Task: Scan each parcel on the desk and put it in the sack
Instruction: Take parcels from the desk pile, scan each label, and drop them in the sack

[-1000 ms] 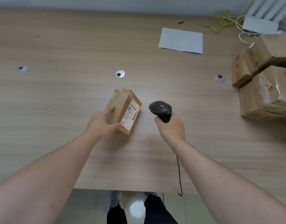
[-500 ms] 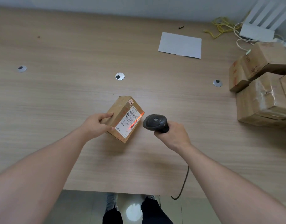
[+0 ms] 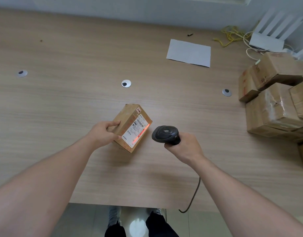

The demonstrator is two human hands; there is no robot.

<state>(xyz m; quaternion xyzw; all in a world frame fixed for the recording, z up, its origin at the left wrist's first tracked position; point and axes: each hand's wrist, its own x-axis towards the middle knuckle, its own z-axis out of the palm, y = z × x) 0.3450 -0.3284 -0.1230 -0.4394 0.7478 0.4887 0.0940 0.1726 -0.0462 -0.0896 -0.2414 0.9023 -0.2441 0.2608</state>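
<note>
One parcel (image 3: 130, 127) was tilted on the tabletop (image 3: 78, 100), the left hand (image 3: 102, 134) closed on it; the right hand (image 3: 183, 147) gripped the scanner (image 3: 165, 134) — red beam across the label. Risk — the parcel slipping would likely throw the beam off the barcode.

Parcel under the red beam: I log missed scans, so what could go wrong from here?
1. The scanner beam lies along the label's right edge, near the box corner, so it may miss part of the barcode.
2. The left hand holds the parcel tilted with a light grip; it could slip.
3. The cable hangs off the desk edge and might snag.
</note>
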